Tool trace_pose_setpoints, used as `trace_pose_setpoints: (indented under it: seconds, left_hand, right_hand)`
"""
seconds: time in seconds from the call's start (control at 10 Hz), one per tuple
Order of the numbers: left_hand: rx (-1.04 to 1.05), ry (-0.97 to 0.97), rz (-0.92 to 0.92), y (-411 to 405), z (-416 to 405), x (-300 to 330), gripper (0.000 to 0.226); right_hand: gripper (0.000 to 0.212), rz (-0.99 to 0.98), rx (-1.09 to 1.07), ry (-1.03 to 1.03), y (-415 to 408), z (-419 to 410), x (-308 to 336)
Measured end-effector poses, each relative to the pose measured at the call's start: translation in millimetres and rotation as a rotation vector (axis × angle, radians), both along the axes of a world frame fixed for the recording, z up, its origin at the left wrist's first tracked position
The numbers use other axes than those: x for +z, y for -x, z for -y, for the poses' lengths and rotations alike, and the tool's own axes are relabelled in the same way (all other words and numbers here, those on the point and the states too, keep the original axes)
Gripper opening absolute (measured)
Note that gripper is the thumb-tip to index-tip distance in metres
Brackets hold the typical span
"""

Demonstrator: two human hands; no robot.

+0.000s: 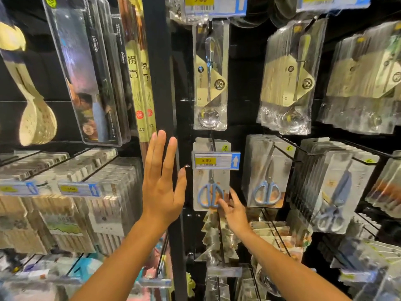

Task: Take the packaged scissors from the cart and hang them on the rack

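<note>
At the rack's left hook, right hand (234, 210) fingertips touch the hung packaged scissors (211, 183), seemingly ungripped; left hand (161, 181) open, flat; steady pack, release gently.

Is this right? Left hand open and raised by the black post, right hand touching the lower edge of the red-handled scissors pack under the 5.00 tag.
One error: the handles are blue, not red. The head view shows the right hand touching the lower edge of the blue-handled scissors pack under the price tag, and the left hand open and raised by the black post.
</note>
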State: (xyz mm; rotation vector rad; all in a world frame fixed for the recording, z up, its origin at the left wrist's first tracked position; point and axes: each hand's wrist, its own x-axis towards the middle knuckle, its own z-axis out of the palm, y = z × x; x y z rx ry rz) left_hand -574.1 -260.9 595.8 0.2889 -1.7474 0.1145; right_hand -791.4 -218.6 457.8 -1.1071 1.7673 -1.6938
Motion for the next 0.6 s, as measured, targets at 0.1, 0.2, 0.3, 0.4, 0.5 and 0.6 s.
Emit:
trace_pose_setpoints:
  seconds: [0.1,0.2,0.3,0.4,0.5,0.6]
  left_hand:
    - [0.006,0.009,-0.006,0.3,1.5,-2.0,0.067]
    - [-0.002,0.020,-0.009,0.8,2.7,-2.0,0.067]
    - [-0.010,0.039,-0.008,1.3,5.0,-2.9,0.066]
    - [-0.021,0.032,-0.008,1.7,6.8,-4.2,0.066]
    - [-0.017,0.040,-0.004,1.4,6.2,-4.5,0.069]
    - [-0.005,0.034,-0.020,1.5,6.3,-4.4,0.070]
  right_hand:
    - [0.060,-0.052,-0.016,-0.031,5.5,14.4,-4.4]
    - [0.063,-0.022,-0.043,-0.086,8.8,25.4,-3.8]
    - [0.062,-0.023,-0.070,-0.122,14.9,36.1,-7.1]
    - [0.059,0.009,-0.056,-0.152,17.5,32.3,-8.7]
    - [0.066,-0.056,-0.016,-0.196,16.2,15.6,-13.1]
    - [0.058,-0.245,0.026,-0.290,15.2,-9.6,-22.4]
